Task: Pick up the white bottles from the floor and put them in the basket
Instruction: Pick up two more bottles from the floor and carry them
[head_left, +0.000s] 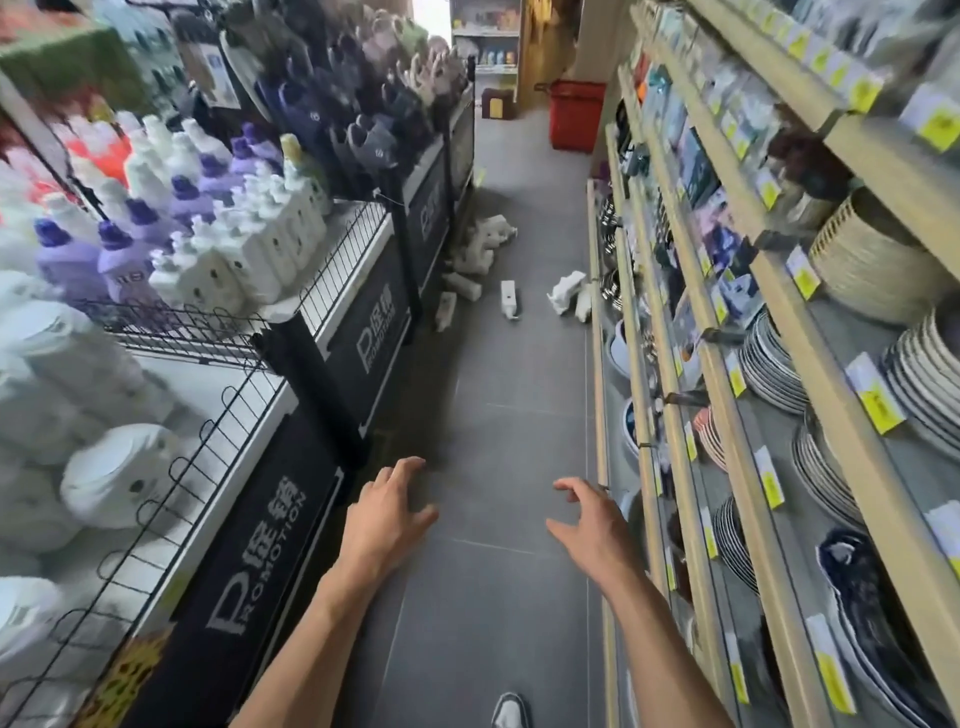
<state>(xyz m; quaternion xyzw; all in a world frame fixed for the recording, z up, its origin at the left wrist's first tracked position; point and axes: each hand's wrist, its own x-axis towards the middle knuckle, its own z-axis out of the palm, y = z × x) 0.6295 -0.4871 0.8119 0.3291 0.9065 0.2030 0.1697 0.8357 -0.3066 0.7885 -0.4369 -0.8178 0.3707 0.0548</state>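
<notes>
White bottles (483, 244) lie scattered on the grey tiled floor (493, 415) well ahead of you, down the aisle. Most are heaped at the floor's left edge, against the foot of the black promotion bins (374, 343). A lone bottle (508, 299) lies on its side near the middle of the floor. A few more (566, 293) rest at the floor's right edge, touching the base of the wooden shelving (841, 415). The red basket (574, 117) stands farther on, at the right edge of the floor near the far end of the aisle, well apart from every fallen bottle.

Your left hand (387, 512) and your right hand (587, 525) reach out in front of you above the floor, apart from each other. On both, the fingers are spread and loosely bent, and neither holds anything. The toe of your shoe (509, 712) shows at the near edge of the floor, between your forearms.

On your left, behind wire fencing, the bin tops carry upright white pump bottles (249, 249) and purple bottles (67, 254). On your right, the shelving holds stacks of plates (774, 364) and a woven basket (878, 265) one level higher, with yellow price tags (875, 392) along the shelf edges.
</notes>
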